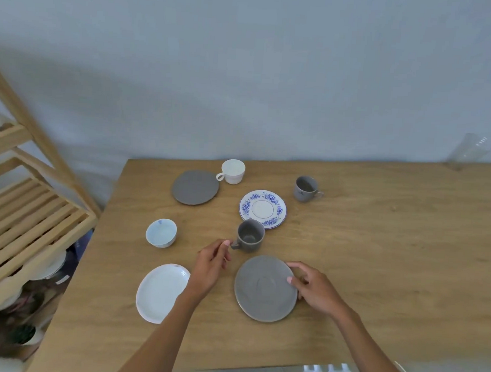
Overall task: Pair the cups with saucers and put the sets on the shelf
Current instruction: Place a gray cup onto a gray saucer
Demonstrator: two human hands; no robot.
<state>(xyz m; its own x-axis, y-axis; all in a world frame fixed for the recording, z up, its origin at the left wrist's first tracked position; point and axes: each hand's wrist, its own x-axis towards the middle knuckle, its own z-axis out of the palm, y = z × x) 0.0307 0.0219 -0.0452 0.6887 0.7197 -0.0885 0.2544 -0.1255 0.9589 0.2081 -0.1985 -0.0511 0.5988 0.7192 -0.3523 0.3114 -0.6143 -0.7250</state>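
Note:
My left hand [212,265] pinches the handle of a grey cup [250,235] that stands on the wooden table [378,251]. My right hand [315,290] grips the right rim of a grey saucer [263,290] just in front of that cup. A second grey cup [306,188] stands at the back right, and a second grey saucer [195,187] at the back left. A white cup [233,171] sits beside it. In the middle lies a blue-flowered saucer [263,209]. A blue-and-white cup [161,233] and a white saucer [160,292] are at the left.
A wooden slatted shelf [26,218] stands to the left of the table, with white dishes on its lower level. A clear glass [467,152] stands at the table's far right corner. A white cable and power strip [328,369] lie beyond the near edge.

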